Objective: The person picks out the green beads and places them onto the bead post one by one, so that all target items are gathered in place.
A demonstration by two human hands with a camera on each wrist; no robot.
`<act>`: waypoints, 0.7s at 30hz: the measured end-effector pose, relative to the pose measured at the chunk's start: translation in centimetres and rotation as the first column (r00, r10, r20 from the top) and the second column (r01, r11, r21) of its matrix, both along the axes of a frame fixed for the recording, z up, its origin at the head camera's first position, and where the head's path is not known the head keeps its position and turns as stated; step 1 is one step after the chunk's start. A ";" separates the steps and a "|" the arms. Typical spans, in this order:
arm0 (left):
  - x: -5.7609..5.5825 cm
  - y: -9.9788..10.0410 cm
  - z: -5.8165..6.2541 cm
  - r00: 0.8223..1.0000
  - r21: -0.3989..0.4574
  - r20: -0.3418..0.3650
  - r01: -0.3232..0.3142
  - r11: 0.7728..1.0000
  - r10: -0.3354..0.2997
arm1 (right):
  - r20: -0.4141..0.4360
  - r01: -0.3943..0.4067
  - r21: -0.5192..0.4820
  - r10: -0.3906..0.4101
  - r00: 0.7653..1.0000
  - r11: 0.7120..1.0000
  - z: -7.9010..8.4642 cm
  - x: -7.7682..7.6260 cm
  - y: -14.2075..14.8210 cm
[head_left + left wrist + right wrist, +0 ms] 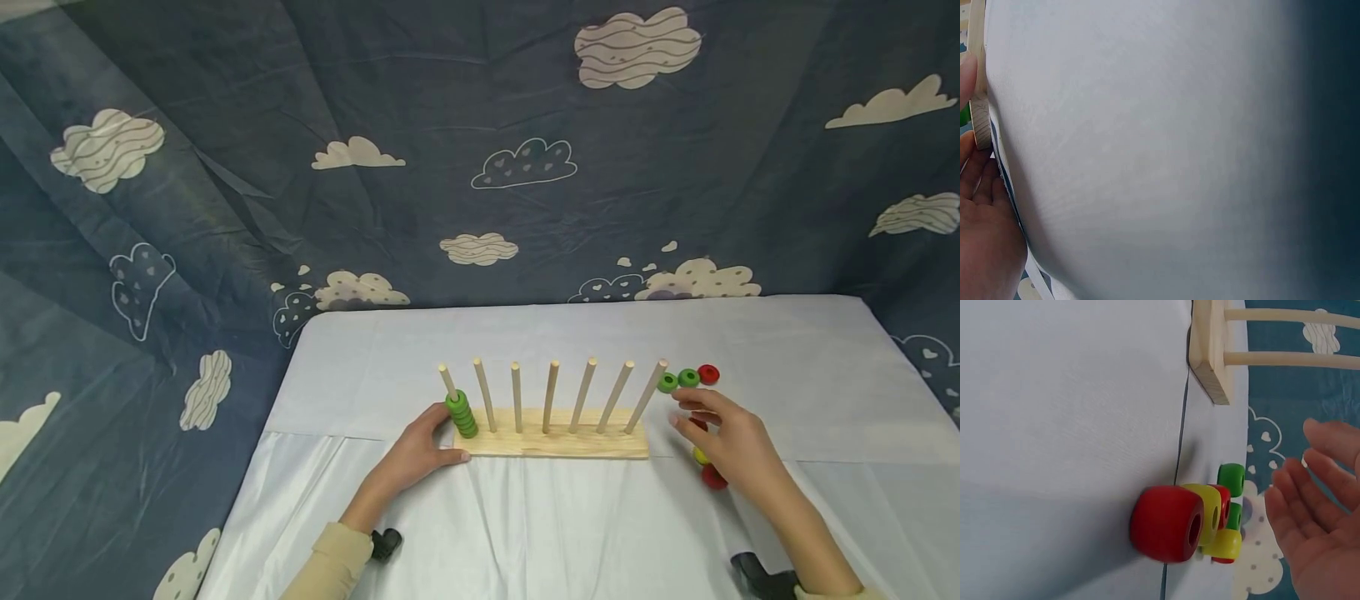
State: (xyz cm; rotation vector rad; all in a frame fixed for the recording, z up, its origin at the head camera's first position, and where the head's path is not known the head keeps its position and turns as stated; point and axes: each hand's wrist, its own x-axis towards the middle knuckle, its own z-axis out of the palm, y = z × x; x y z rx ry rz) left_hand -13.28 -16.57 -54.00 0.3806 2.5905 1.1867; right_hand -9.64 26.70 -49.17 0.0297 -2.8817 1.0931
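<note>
A pale wooden peg board [555, 447] with a row of upright pegs stands mid-table in the head view. Several green beads [461, 415] are stacked on its leftmost peg. My left hand [415, 454] grips the board's left end, thumb at the front edge and fingers behind. Over the loose beads to the board's right hovers my right hand [738, 450], its fingers loosely bent and holding nothing. Below it lie a red bead [714, 477] and a yellow bead [701, 456], partly covered by the hand. The right wrist view shows a large red bead [1163, 526] nearest the camera.
Behind the right hand sit two green beads, one being the green bead [688, 378], and a red bead [708, 374]. A white cloth [562, 525] covers the table. A dark cloud-print curtain [420, 100] hangs along the back and left side.
</note>
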 end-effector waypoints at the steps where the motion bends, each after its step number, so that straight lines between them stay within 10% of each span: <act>1: 0.0 0.0 0.0 1.000 0.003 -0.004 0.003 1.000 -0.003 | 0.001 0.012 -0.002 -0.012 1.000 1.000 -0.1 -0.2 0.0; 11: 0.0 0.1 0.0 1.000 0.003 0.003 0.001 1.000 -0.001 | -0.090 0.124 -0.073 -0.130 0.987 0.990 -1.0 -2.0 -0.5; 21: -0.1 0.1 -0.2 1.000 -0.014 0.002 -0.010 1.000 0.010 | -0.008 0.164 -0.019 -0.164 0.986 0.986 -1.8 -3.8 -1.4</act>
